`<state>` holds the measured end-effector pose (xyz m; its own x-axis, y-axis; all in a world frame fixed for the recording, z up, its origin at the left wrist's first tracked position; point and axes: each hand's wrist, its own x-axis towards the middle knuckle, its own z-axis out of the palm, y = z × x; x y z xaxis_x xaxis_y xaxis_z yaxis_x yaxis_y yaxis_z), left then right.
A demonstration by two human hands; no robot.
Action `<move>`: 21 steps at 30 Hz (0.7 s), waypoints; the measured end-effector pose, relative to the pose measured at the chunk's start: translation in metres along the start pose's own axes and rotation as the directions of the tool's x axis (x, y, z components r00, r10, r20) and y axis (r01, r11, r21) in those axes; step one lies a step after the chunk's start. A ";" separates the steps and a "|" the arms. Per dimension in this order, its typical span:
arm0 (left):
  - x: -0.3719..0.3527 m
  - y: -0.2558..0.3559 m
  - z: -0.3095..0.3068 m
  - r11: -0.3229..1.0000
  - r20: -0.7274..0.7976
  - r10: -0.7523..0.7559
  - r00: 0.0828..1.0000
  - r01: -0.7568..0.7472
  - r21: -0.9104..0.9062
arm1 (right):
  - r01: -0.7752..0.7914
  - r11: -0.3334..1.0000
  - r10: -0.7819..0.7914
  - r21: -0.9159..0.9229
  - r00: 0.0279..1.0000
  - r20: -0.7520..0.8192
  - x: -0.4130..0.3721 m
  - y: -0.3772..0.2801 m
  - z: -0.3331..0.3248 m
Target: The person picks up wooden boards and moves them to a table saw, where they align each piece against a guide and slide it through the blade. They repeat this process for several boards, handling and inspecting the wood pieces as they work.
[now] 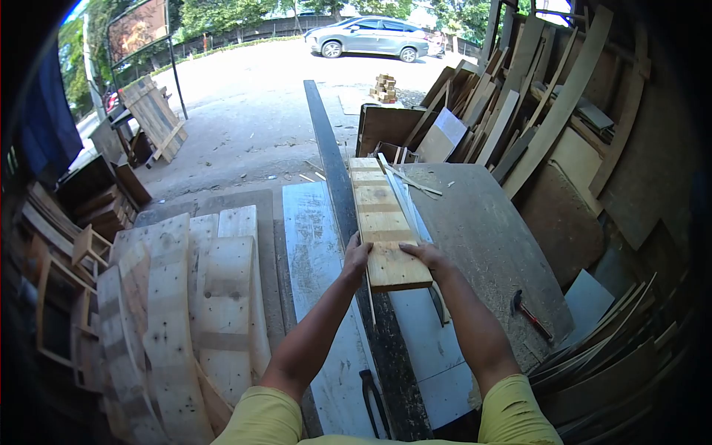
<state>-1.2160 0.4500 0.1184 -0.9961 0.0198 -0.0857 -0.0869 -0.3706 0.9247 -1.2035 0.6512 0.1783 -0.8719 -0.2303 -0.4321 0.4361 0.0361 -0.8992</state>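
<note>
A pale wooden board (382,219) lies lengthwise on the saw table (489,237), running away from me beside a long dark fence rail (330,163). My left hand (356,256) presses against the board's near left edge, fingers curled on it. My right hand (426,256) rests flat on the board's near right side. Thin offcut strips (411,182) lie to the right of the board's far end.
A red-handled hammer (530,313) lies on the table's near right. Curved wooden panels (185,311) are stacked at the left. Planks and boards (519,96) lean against the wall at the back right. A grey car (371,37) stands in the yard beyond.
</note>
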 end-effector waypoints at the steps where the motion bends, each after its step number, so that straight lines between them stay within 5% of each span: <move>1: -0.014 -0.004 -0.005 0.994 0.022 0.058 0.998 -0.060 0.090 | -0.015 0.998 0.013 0.065 1.000 0.028 -0.006 0.010 -0.002; 3: -0.024 -0.053 -0.023 0.826 0.026 0.301 0.953 -0.275 0.491 | 0.016 0.992 -0.021 0.126 0.999 0.035 -0.029 0.031 -0.002; 5: -0.075 -0.031 -0.015 0.848 0.000 0.016 1.000 -0.013 0.530 | 0.062 0.998 -0.063 -0.023 0.996 -0.063 -0.074 0.036 0.001; 9: -0.185 -0.012 0.000 0.898 -0.002 -0.080 0.997 0.073 0.434 | 0.073 0.995 -0.082 -0.071 0.988 -0.130 -0.193 0.057 0.001; 13: -0.238 -0.052 -0.020 0.793 -0.043 -0.060 0.997 0.074 0.605 | 0.113 0.760 -0.327 -0.640 0.918 -0.226 -0.297 0.123 -0.019; 15: -0.258 -0.060 -0.019 0.145 -0.025 0.351 0.936 -0.029 0.989 | 0.035 0.631 -0.359 -0.775 0.898 -0.252 -0.362 0.124 0.001; 17: -0.263 -0.055 -0.003 0.275 -0.029 0.243 0.970 -0.040 0.961 | -0.114 0.554 -0.295 -0.825 0.899 -0.323 -0.416 0.122 0.022; 19: -0.256 -0.084 0.019 0.669 -0.014 0.167 0.986 -0.103 0.736 | -0.124 0.571 -0.257 -0.812 0.912 -0.320 -0.454 0.132 0.029; 21: -0.258 -0.087 0.053 0.817 -0.092 -0.362 0.928 0.363 0.448 | -0.100 0.643 -0.214 -0.759 0.928 -0.304 -0.486 0.139 0.037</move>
<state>-0.9516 0.5269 0.0795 -0.8914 0.0669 -0.4483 -0.4389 0.1200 0.8905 -0.7112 0.7318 0.2658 -0.9706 0.0738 -0.2292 0.1985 0.7844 -0.5877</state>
